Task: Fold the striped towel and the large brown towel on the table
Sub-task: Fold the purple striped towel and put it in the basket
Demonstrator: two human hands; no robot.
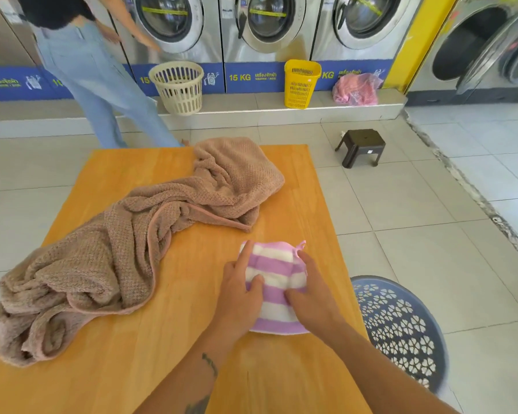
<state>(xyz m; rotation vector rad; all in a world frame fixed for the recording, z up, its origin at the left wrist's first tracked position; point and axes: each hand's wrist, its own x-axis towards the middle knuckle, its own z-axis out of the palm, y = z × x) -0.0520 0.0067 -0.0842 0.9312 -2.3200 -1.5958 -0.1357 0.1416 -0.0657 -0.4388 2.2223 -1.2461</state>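
The striped towel point(277, 289) lies folded small on the tabletop point(189, 363), near its right edge and toward the near end. The left hand point(239, 298) rests on the towel's left side and the right hand point(315, 298) on its right side. The fingers point(245, 256) of both are straight and slightly apart, pressing flat rather than gripping, and both thumbs lie on the middle stripes. A small loop sticks out at the towel's far right corner.

The large brown towel point(132, 243) sprawls unfolded and rumpled from the far middle of the tabletop to the near left, where it reaches the left edge. A strip of bare wood separates it from the striped towel, and more bare wood shows nearest the camera.

Just beside the right edge stands a blue basket point(401, 330) on the tiled floor, with a dark stool point(361, 146) further off. Beyond the far edge, another person point(96, 85) stands by washing machines point(266, 25), with a cream basket point(178, 86), a yellow basket point(301, 83) and a pink bag point(356, 89) on the step.
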